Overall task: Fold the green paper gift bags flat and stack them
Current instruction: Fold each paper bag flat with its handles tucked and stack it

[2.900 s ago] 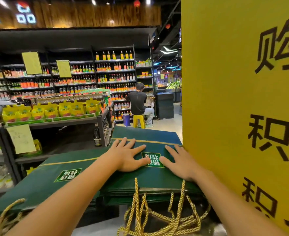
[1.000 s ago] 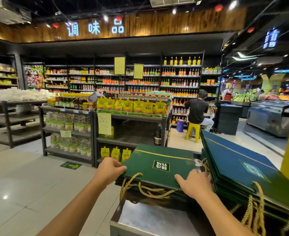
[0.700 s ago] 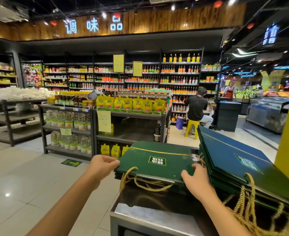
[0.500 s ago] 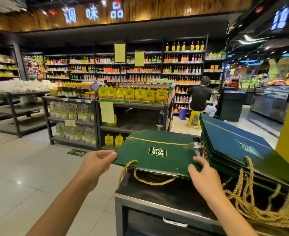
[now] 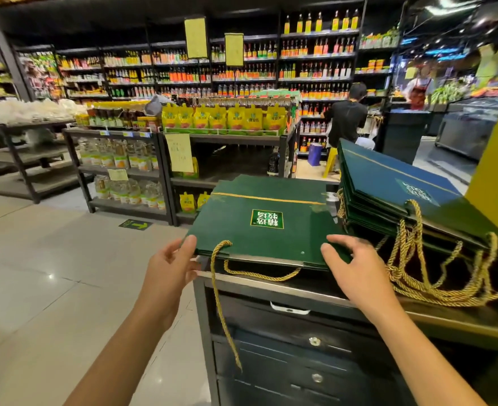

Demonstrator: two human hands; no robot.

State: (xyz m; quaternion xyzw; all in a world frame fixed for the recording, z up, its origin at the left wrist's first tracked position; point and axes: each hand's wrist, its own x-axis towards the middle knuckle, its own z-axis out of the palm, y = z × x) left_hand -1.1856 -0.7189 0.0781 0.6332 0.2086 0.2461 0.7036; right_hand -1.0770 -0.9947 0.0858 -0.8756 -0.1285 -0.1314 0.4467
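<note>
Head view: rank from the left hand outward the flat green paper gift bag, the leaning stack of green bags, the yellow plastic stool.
1. Flat green paper gift bag: left hand grips its near-left corner.
2. Leaning stack of green bags: right, on the counter.
3. Yellow plastic stool: far back in the aisle.

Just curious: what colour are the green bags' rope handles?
The rope handles are gold; clearest in the head view.
</note>
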